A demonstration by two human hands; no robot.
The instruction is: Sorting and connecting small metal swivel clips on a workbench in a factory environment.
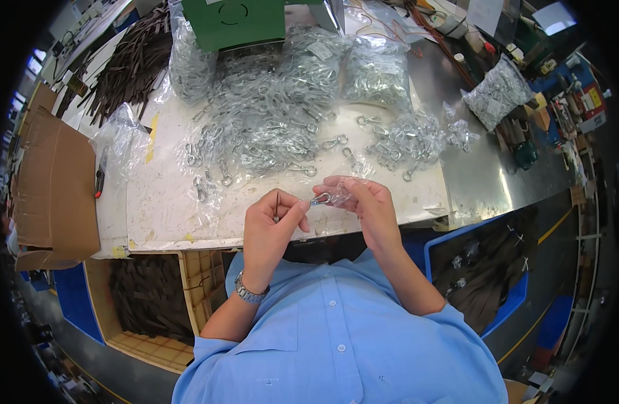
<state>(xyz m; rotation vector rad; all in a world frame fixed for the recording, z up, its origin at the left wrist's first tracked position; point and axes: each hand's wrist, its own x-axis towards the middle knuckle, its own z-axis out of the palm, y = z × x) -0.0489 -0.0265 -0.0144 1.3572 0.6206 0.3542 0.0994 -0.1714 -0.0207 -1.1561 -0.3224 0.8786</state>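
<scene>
Right now I see both hands raised just above the tabletop (161, 209) edge: the left hand (272, 225) has its fingers pinched on one metal snap hook (321, 198), the right hand (363, 202) has its fingers closed on the hook's clear sleeve (340, 195). I judge the slick plastic could slip and drop the hook into the heap of loose hooks (269, 128). Counted: one hook held, about four full bags (377, 71), loose hooks too many to count.

a single head-worn fisheye view looks steeply down from close above the white-topped workbench (161, 202), facing forward across it; straight edges bend toward the dark rim, forearms entering from below.
</scene>
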